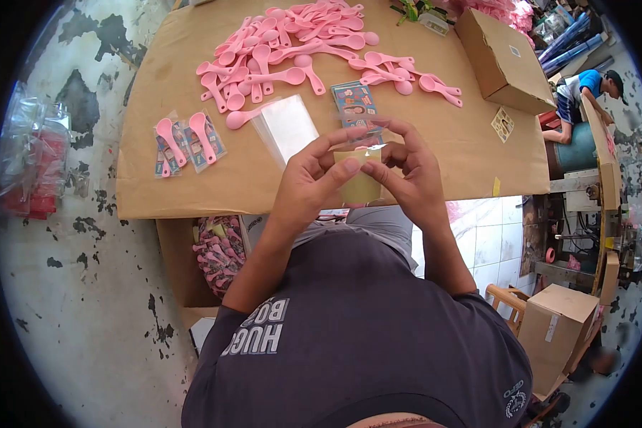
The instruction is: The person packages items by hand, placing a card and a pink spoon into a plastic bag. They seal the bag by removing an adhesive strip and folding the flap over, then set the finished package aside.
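Observation:
Both my hands meet near the table's front edge around a small clear packet with a yellowish-tan back (360, 187). My left hand (314, 171) pinches its left side with thumb and fingers. The right side is pinched by my right hand (408, 171). Something pink shows faintly between the fingers at the packet's top. Just beyond my hands lies a stack of printed cards (353, 98). A pile of clear plastic bags (291, 125) rests left of them. Farther left are packets holding pink spoons (203, 137) and printed cards.
A large heap of loose pink spoons (278, 43) covers the table's back. A cardboard box (503, 60) stands at the back right. Below the table's left front, an open box holds more pink spoons (220, 253). Another person (585, 93) is at far right, beside a cardboard surface.

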Demonstrator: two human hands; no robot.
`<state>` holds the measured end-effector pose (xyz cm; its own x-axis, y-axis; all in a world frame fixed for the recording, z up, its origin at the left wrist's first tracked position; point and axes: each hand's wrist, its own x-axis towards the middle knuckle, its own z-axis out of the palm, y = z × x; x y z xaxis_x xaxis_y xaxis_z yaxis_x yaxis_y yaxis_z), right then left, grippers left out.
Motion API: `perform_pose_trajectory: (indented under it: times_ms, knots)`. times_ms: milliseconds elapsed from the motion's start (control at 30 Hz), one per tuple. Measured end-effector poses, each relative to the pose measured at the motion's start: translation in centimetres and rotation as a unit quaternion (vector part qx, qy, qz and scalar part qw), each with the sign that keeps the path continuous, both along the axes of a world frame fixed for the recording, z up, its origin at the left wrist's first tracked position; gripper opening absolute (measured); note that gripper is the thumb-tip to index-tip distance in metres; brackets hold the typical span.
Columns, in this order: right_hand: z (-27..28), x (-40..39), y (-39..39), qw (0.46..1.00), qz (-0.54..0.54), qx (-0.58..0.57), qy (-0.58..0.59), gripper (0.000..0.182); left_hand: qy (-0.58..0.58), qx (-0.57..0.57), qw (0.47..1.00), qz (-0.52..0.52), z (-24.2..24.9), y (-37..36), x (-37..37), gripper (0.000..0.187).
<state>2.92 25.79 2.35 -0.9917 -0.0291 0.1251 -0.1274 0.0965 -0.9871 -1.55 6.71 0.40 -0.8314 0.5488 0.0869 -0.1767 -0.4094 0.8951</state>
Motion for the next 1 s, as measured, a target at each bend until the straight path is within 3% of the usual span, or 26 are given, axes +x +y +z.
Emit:
perform_pose_trajectory:
  times_ms: [100,233,300,333,400,533,600,700,933,1000]
  knots:
    - [-1.0,0.3,-0.4,0.994,-0.008,-0.104,-0.022,0.057,-0.024,-0.024,0.998,0.054,0.1,0.7,0.8,0.041]
    - [-1.3,0.7,-0.1,0.99,-0.044,-0.133,-0.031,0.052,-0.038,-0.032,0.995,0.084,-0.1,1.4,1.4,0.038]
    - [-1.5,0.6,0.1,0.974,-0.167,0.09,0.122,0.046,0.013,-0.088,0.989,0.122,-0.1,1.7,1.6,0.041]
    - [-1.5,0.5,0.3,0.974,-0.171,0.088,0.123,0.046,0.015,-0.09,0.989,0.118,-0.1,1.8,1.7,0.041]
    - [-1.3,0.1,0.9,0.896,-0.228,0.266,0.274,0.036,0.074,-0.137,0.976,0.149,0.0,2.2,2.1,0.044]
    - [-0.9,-0.6,0.5,0.873,-0.22,0.311,0.305,0.03,0.111,-0.185,0.965,0.147,-0.1,2.7,2.7,0.052]
    - [-1.0,-0.9,0.2,0.855,-0.228,0.331,0.327,0.026,0.186,-0.248,0.94,0.14,-0.8,2.4,2.6,0.059]
    - [-1.4,-1.4,0.1,0.834,-0.237,0.346,0.358,0.031,0.223,-0.271,0.925,0.143,-0.7,2.4,2.7,0.063]
    - [-1.3,-2.0,-0.2,0.837,-0.235,0.34,0.36,0.028,0.237,-0.272,0.923,0.136,0.7,1.9,2.8,0.061]
    - [-1.2,-2.3,0.0,0.853,-0.222,0.316,0.351,0.025,0.213,-0.322,0.919,0.084,1.1,1.4,2.6,0.062]
